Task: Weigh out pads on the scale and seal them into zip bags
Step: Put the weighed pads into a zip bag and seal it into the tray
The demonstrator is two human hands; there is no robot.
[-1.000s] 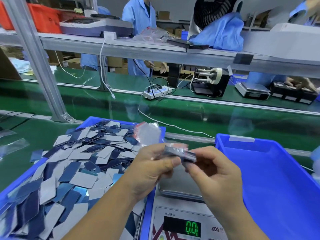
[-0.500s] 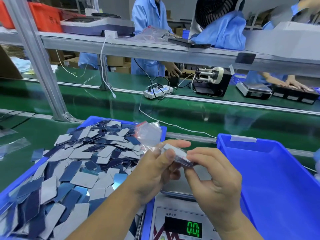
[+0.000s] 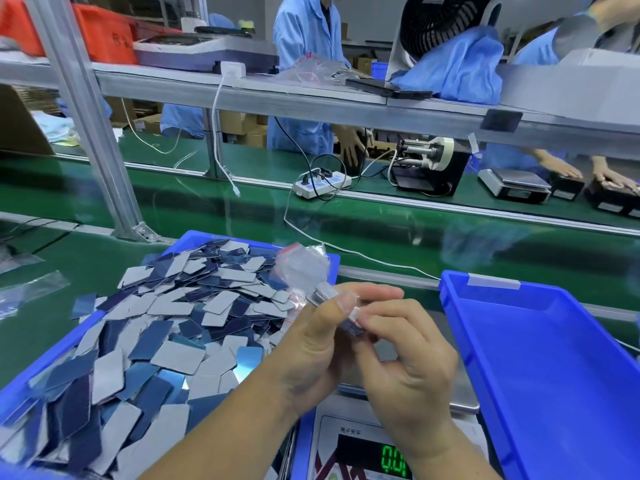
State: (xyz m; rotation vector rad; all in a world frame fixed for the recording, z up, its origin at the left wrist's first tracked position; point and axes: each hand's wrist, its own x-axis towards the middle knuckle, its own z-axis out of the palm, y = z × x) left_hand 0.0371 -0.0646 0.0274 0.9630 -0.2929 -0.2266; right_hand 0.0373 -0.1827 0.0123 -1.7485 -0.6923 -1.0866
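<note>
A small stack of pads (image 3: 337,308) inside a clear zip bag (image 3: 304,268) is held above the scale (image 3: 374,438), which sits at the near edge of the green workbench (image 3: 381,237). The stack is gripped by the left hand (image 3: 311,344), thumb laid along its top, and pinched at its near end by the fingertips of the right hand (image 3: 408,365). The loose upper part of the bag is seen standing up crumpled behind the left hand. On the scale's display green digits are shown, partly hidden by the right wrist. To the left of the scale, a blue bin (image 3: 194,239) is heaped with loose grey and blue pads (image 3: 166,327). To the right, a second blue bin (image 3: 554,358) is placed, its floor bare. A white power strip (image 3: 322,183) lies at the far edge of the workbench.
</note>
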